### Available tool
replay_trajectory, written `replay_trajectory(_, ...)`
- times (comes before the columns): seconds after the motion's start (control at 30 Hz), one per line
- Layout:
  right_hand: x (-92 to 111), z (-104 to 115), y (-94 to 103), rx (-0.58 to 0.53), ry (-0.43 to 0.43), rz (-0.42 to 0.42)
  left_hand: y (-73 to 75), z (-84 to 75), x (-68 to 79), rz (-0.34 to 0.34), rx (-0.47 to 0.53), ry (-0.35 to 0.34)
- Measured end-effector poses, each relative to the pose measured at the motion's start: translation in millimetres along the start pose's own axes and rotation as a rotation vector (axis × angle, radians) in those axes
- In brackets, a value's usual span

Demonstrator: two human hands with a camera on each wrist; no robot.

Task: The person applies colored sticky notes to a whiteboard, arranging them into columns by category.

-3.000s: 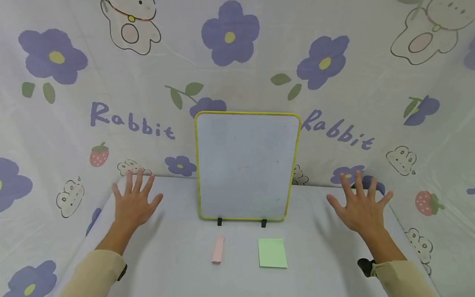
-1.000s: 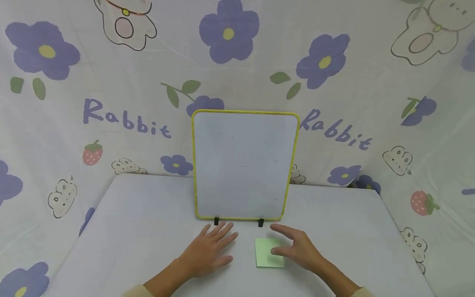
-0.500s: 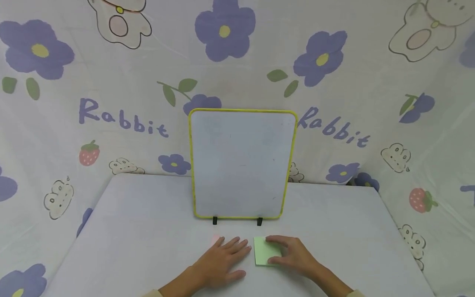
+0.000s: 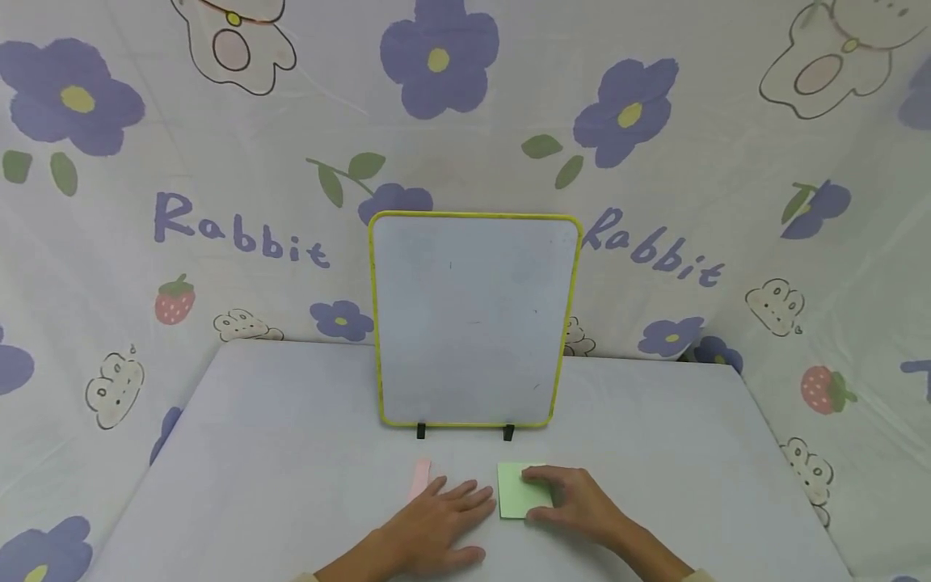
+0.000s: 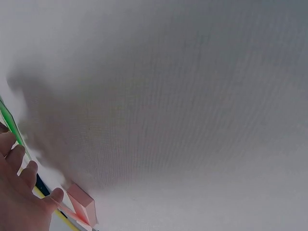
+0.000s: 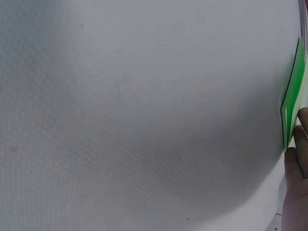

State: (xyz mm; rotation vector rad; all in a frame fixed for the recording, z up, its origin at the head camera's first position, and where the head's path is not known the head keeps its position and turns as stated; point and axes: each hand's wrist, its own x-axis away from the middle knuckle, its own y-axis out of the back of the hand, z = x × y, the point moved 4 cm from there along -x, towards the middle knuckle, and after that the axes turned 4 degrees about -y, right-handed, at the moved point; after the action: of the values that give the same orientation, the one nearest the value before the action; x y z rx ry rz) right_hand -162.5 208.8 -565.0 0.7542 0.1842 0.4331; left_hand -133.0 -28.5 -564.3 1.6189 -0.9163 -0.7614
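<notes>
Head view: your right hand (image 4: 587, 505) has reached the green pad (image 4: 512, 491) at its nine o'clock, thumb and forefinger curved over it, grip unclear; your left hand (image 4: 435, 527), fingers spread, now bares the pink strip (image 4: 420, 477) at eleven; both seem within reach.

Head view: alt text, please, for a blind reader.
A person's right hand curves over the right side of a green pad, while the outspread left hand partly hides a pink strip on a white table. Behind stands a yellow-framed whiteboard before flowered cloth.
</notes>
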Motion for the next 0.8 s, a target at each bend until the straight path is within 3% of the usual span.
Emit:
replay_trajectory(0.43, 1.7, 0.3, -1.1, 0.072, 0.038, -0.003, -2.0, -5.2, 1.9, 0.012, 0.025, -0.037)
replay_trajectory(0.8, 4.1, -0.8, -4.0, 0.11, 0.052, -0.001, -1.1, -8.4, 2.2, 0.013, -0.011, -0.062)
